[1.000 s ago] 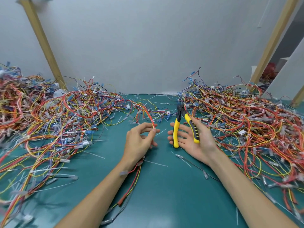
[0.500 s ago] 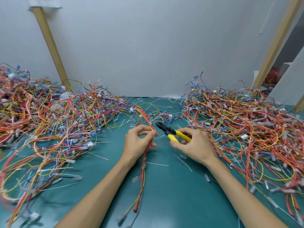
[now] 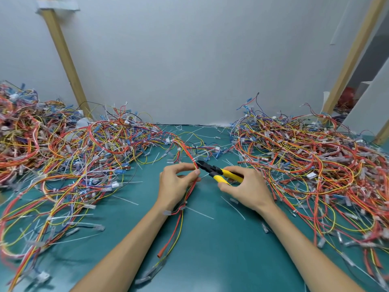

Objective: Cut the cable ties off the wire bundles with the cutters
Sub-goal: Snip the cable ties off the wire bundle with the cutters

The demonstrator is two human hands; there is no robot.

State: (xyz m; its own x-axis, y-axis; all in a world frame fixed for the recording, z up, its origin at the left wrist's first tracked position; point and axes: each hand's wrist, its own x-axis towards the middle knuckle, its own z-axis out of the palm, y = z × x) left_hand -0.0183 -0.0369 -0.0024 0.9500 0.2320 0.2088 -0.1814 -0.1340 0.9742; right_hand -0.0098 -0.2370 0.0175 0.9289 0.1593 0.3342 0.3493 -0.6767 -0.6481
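My left hand (image 3: 175, 186) pinches a thin bundle of red, orange and yellow wires (image 3: 180, 224) between thumb and fingers at the table's middle. The bundle runs up from the hand to the left pile and hangs down past my wrist. My right hand (image 3: 245, 189) grips the yellow handles of the cutters (image 3: 219, 172). Their black jaws point left and touch the bundle just above my left fingertips. I cannot tell whether a cable tie sits between the jaws.
A big tangle of wires (image 3: 69, 157) covers the left side of the green table (image 3: 221, 256), and another pile (image 3: 311, 157) fills the right. Cut white ties (image 3: 200, 212) lie scattered around my hands. Two slanted wooden posts lean against the white wall behind.
My right hand turned the cutters from upright to pointing left and brought the jaws to the bundle. My left hand kept its pinch on the wires.
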